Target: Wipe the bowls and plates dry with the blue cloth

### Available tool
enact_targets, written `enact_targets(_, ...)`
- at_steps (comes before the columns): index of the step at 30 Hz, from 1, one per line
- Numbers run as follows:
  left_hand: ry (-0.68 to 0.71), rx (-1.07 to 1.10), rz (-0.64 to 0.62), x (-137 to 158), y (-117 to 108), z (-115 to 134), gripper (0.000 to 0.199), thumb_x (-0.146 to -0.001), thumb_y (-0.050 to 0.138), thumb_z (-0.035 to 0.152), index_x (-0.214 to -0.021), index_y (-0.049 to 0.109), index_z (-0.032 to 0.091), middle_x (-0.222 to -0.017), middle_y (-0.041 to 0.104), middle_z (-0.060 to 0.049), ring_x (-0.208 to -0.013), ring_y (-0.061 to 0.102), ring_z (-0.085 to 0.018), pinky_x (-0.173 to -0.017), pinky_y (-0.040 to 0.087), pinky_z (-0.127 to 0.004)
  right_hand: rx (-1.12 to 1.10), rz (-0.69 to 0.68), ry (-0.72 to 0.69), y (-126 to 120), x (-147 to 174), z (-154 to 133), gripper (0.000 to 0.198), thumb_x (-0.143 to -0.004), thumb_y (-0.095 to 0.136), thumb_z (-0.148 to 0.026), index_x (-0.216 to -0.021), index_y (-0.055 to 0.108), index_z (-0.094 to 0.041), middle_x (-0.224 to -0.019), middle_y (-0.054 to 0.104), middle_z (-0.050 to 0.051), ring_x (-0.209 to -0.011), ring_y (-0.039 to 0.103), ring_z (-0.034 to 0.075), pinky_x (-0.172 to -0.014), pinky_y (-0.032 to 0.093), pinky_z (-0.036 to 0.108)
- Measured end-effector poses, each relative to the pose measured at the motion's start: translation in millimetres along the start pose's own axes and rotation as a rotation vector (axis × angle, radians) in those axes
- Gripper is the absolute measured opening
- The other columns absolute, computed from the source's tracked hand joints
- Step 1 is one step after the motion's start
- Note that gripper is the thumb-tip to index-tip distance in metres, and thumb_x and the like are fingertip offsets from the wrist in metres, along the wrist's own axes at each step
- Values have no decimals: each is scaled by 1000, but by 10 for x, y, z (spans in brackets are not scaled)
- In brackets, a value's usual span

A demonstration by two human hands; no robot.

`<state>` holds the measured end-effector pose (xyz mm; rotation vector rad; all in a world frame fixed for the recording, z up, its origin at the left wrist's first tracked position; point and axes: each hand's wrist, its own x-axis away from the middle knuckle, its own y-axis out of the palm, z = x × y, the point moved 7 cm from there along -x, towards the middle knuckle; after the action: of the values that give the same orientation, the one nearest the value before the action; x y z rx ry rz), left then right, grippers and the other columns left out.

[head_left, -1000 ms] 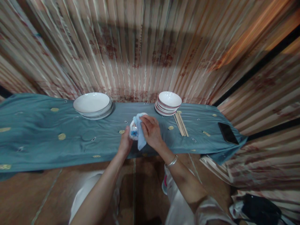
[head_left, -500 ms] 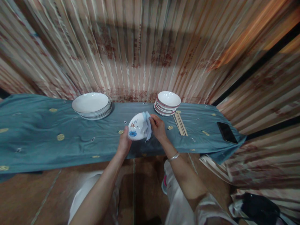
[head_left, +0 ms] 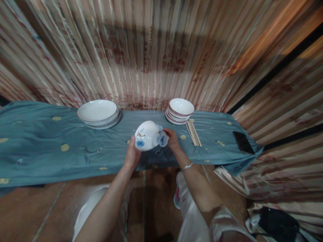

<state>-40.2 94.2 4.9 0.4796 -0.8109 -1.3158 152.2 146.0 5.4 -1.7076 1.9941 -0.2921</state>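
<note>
A white bowl (head_left: 147, 135) with a blue flower printed on its outside is tilted on its side above the front of the table. My left hand (head_left: 132, 155) is closed on the bowl's left edge, thumb on the outer wall. At the bowl's right side, my right hand (head_left: 172, 139) pinches a light blue cloth (head_left: 163, 138), which lies bunched against the bowl. The fingers of both hands are partly hidden behind what they hold.
A stack of white plates (head_left: 98, 111) stands at the back left of the cloth-covered table (head_left: 45, 148). Stacked bowls (head_left: 181, 107) and several chopsticks (head_left: 193, 133) are right of centre. A phone (head_left: 243, 142) lies near the right end. A curtain (head_left: 151, 60) hangs behind.
My right hand has shifted slightly down and right with the cloth, uncovering more of the bowl's outside. The bowl has turned a little in my left hand.
</note>
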Motion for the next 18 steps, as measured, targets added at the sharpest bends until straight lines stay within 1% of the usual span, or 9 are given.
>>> enact_targets(6, -20, 48, 0, 1, -1, 5, 43, -94, 55, 40, -127, 65, 14, -114, 76, -12, -121, 64, -27, -105, 49, -39, -22, -18, 49, 18, 45, -2, 23, -78, 53, -20, -83, 75, -18, -73, 73, 2, -72, 65, 19, -71, 52, 29)
enact_targets(9, -8, 52, 9, 6, 3, 14, 44, -95, 53, 40, -129, 64, 14, -114, 76, -12, -121, 64, -27, -105, 49, -40, 56, -50, 64, 25, 80, -52, 22, -78, 52, -19, -81, 74, -17, -71, 71, 2, -70, 64, 18, -67, 48, 26)
enact_targets(14, 11, 62, 36, 15, 2, 33, 42, -98, 47, 37, -128, 64, 12, -112, 76, -12, -120, 64, -26, -105, 49, -39, 247, -146, 69, 86, 143, -128, 21, -84, 52, -19, -76, 71, -18, -67, 68, 1, -68, 62, 17, -62, 41, 23)
enact_targets(18, -8, 80, 31, 9, 0, 23, 47, -97, 48, 41, -133, 60, 14, -116, 75, -13, -121, 64, -28, -105, 49, -42, 323, -175, 74, 147, 190, -160, 20, -85, 52, -17, -74, 69, -19, -67, 69, 1, -70, 62, 17, -61, 39, 23)
